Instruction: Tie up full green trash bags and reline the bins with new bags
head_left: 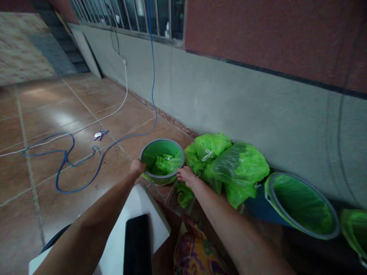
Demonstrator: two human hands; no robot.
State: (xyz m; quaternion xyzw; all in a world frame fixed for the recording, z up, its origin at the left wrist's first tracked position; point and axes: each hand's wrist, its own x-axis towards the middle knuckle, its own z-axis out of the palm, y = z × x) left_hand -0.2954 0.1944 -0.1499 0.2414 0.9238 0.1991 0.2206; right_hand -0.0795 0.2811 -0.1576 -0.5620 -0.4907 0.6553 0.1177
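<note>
Bin (161, 146): grey-rimmed, green inside. Bags (248, 162): lime green. Tub (304, 202): blue, grey-rimmed, green inside. Phone (137, 242): black. Cloth (197, 255): yellow-orange, purple swirls. Cable (153, 68): blue. Cord (126, 78): white. Floor (86, 103): brown tile, pale lines. Wall (243, 105): grey below, maroon above.

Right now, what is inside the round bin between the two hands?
Inside the bin lies a crumpled bright-green bundle, apparently thin plastic, with green lining around it. The bin's floor and anything beneath the bundle are covered, so cannot be seen.

Left grip (138, 167) and right grip (185, 175) hold lined bin (162, 145); phone (137, 244) nearby
</note>
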